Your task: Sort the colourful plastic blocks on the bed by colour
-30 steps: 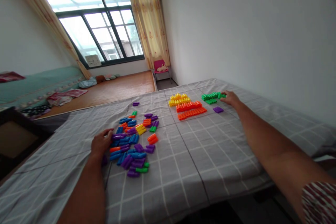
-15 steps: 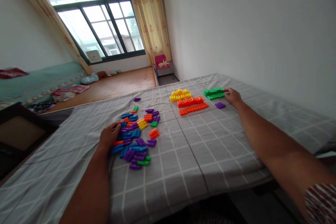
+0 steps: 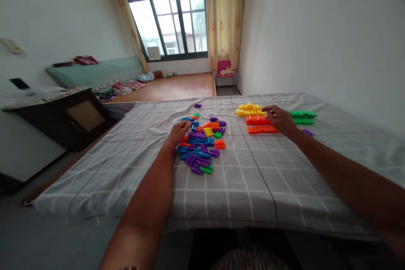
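1. My left hand was at the left edge of the mixed pile; couldn't tell whether its fingers gripped anything.
2. My right hand was over the orange rows, fingers loosely parted, nothing visible in them.
3. On grey checked cloth: two orange rows, two green rows, one yellow stack.
4. One lone purple piece beyond pile; one half-hidden purple piece near green.

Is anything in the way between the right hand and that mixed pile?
Only something low: the left ends of the orange rows lie between the right hand and the pile. Beyond them, nothing visible blocks it.
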`<state>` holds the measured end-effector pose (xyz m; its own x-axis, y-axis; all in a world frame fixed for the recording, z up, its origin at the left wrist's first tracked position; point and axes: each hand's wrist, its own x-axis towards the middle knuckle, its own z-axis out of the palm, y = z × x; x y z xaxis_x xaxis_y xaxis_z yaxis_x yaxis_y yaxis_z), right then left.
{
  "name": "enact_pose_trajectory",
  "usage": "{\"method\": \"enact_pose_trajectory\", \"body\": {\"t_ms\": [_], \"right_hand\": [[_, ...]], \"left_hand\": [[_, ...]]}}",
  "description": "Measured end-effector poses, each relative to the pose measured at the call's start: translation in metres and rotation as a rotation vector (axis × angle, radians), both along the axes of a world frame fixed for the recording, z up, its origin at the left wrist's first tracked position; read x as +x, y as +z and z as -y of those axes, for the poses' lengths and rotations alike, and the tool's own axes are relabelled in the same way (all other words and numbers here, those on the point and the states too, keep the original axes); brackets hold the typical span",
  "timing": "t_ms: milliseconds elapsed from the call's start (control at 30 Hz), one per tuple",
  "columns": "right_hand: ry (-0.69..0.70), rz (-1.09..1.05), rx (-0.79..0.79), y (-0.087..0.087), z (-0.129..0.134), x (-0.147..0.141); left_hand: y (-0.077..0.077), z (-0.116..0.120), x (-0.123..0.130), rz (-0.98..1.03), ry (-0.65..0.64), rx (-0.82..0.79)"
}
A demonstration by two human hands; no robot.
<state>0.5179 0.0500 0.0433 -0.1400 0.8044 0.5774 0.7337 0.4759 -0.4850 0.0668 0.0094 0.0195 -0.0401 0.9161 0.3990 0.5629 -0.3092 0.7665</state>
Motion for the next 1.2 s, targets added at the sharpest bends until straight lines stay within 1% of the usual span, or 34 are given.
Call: {"method": "enact_pose_trajectory", "body": {"t_ms": [100, 167, 233, 333, 433, 500, 600, 700, 800, 867, 933, 1000, 1100, 1200], "right_hand": [[0.307, 0.089, -0.062, 0.003, 0.021, -0.067], [0.475, 0.160, -0.100, 0.001, 0.033, -0.106], [0.580, 0.203, -0.118, -0.001, 0.040, -0.139], [0.646, 0.214, -0.119, -0.002, 0.044, -0.177], [0.621, 0.224, -0.134, 0.000, 0.040, -0.205], [0.574, 0.248, -0.137, 0.002, 0.034, -0.221], [0.502, 0.302, -0.127, 0.002, 0.018, -0.243], [0.406, 0.360, -0.148, -0.001, -0.005, -0.264], [0.275, 0.420, -0.211, -0.006, -0.026, -0.283], [0.230, 0.451, -0.272, -0.011, -0.037, -0.294], [0.248, 0.471, -0.311, -0.015, -0.043, -0.302], [0.288, 0.471, -0.311, -0.018, -0.047, -0.305], [0.302, 0.430, -0.264, -0.018, -0.048, -0.301], [0.316, 0.406, -0.203, -0.013, -0.041, -0.292]], "left_hand": [[0.002, -0.003, -0.010, 0.083, 0.148, 0.060], [0.001, -0.004, -0.020, 0.144, 0.257, 0.079], [-0.002, -0.006, -0.029, 0.239, 0.346, 0.087], [-0.006, -0.006, -0.039, 0.432, 0.439, 0.088], [-0.009, -0.005, -0.043, 0.601, 0.496, 0.072], [-0.010, -0.005, -0.044, 0.652, 0.517, 0.053], [-0.011, -0.005, -0.043, 0.663, 0.523, 0.035], [-0.011, -0.006, -0.042, 0.662, 0.515, 0.021], [-0.011, -0.006, -0.040, 0.679, 0.500, 0.000], [-0.010, -0.005, -0.039, 0.695, 0.490, -0.012], [-0.010, -0.004, -0.039, 0.708, 0.479, -0.016], [-0.010, -0.003, -0.039, 0.718, 0.470, -0.013], [-0.011, -0.005, -0.040, 0.721, 0.460, -0.013], [-0.014, -0.007, -0.041, 0.692, 0.456, -0.018]]}}
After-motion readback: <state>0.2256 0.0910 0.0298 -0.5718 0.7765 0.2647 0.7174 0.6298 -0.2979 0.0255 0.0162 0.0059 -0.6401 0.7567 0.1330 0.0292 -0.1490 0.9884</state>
